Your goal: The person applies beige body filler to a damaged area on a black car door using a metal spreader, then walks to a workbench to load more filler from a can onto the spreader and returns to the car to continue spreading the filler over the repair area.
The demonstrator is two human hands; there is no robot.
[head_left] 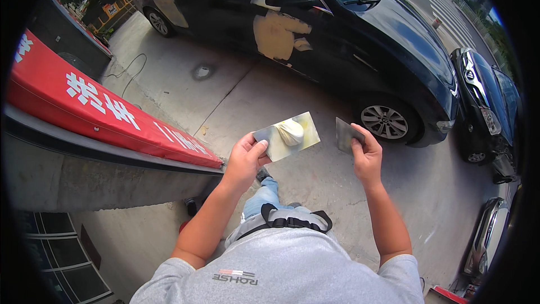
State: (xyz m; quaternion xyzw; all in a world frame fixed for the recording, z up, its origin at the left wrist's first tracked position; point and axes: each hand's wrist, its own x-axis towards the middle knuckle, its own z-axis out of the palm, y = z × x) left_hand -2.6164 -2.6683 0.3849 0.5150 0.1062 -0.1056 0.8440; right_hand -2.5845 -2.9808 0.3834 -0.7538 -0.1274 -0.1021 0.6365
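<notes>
My left hand (247,156) is closed on the edge of a flat rectangular plate (308,129), thumb on top. A mound of pale yellow body filler (290,132) sits on that plate, with smears around it. To its right, my right hand (367,155) grips a thin grey metal putty spreader (344,134), held apart from the plate. Beyond both hands stands a dark car (332,50). Its front door carries a large tan filler patch (275,35), and a second pale patch (171,10) shows toward the rear.
A red padded banner (112,104) with white lettering runs along a ledge on the left. Another dark car (486,107) and a light-coloured car (485,233) stand at the right. A thin black cable (130,73) lies on the concrete floor (225,87).
</notes>
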